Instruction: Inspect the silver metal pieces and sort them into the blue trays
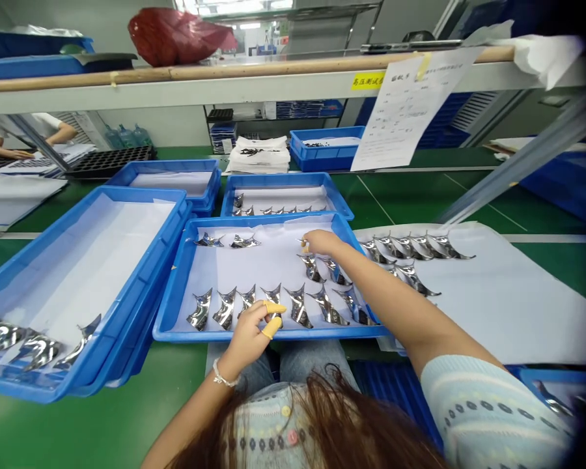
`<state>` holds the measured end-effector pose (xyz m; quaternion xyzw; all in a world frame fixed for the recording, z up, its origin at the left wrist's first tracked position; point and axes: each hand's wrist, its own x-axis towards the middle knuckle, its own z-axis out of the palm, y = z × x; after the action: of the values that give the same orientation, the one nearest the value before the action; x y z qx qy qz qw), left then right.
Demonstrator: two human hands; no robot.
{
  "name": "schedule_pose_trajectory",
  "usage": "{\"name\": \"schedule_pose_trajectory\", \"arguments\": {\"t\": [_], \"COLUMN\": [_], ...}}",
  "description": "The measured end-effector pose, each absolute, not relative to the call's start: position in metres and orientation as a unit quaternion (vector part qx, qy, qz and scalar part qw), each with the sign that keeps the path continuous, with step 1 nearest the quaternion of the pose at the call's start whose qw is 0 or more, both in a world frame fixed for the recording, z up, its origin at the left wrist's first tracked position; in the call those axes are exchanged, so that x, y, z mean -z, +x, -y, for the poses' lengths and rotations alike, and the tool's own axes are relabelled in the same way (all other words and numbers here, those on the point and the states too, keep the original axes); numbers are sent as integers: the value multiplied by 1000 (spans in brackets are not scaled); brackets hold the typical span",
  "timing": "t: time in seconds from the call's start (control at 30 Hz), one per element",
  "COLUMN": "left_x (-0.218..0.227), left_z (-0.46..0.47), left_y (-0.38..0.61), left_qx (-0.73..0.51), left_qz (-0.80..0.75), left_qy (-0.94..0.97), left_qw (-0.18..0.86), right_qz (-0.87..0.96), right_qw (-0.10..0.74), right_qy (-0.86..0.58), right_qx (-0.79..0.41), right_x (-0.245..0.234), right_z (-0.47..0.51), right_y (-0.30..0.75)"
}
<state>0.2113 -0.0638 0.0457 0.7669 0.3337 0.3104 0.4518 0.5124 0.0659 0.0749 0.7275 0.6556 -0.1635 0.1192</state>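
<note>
A blue tray (163, 319) lined with white paper lies before me, holding several curved, pointed, mirror-like metal pieces (297, 306). Over its front row is my left hand (249, 332), with yellow finger cots on thumb and forefinger. Those two fingers are apart beside a metal piece (272, 296), and I see nothing held between them. My right hand (322, 242) reaches to the tray's back right with its fingers pinched together. A small shiny tip, seemingly of a metal piece (299, 241), shows at the fingertips; the hand hides most of it.
Left is a stack of blue trays (146, 280), the top one with a few metal pieces. Another tray (342, 205) lies behind mine. More pieces rest on white paper (493, 293) at right. A shelf beam (273, 83) with a hanging sheet (405, 107) crosses above. A person's arms (10, 146) show far left.
</note>
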Motion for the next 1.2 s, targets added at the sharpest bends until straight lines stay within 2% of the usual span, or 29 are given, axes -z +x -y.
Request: {"name": "schedule_pose_trajectory", "arguments": {"t": [0.3,0.5,0.6,0.77,0.87,1.0,1.2], "left_x": [-48,-47,-46,-65,-89,-111,-120], "left_z": [66,66,62,52,51,60,77], "left_y": [213,214,213,216,219,219,204], "left_qx": [-302,-303,-320,-384,-421,-432,-423], "left_qz": [-343,-357,-360,-340,-292,-278,-281], "left_qy": [774,758,698,458,392,391,420], "left_qw": [438,454,529,726,765,764,752], "right_qz": [-660,-620,-613,-597,-567,-523,-423], "right_qw": [-28,-136,-242,-447,-531,-590,-636], "right_qy": [723,727,694,573,509,458,388], "right_qx": [203,262,291,340,371,411,516], "right_x": [-54,-53,-62,-80,-90,-100,-114], "right_z": [-117,-128,-118,-68,-31,9,66], "right_y": [410,387,391,395,392,385,377]}}
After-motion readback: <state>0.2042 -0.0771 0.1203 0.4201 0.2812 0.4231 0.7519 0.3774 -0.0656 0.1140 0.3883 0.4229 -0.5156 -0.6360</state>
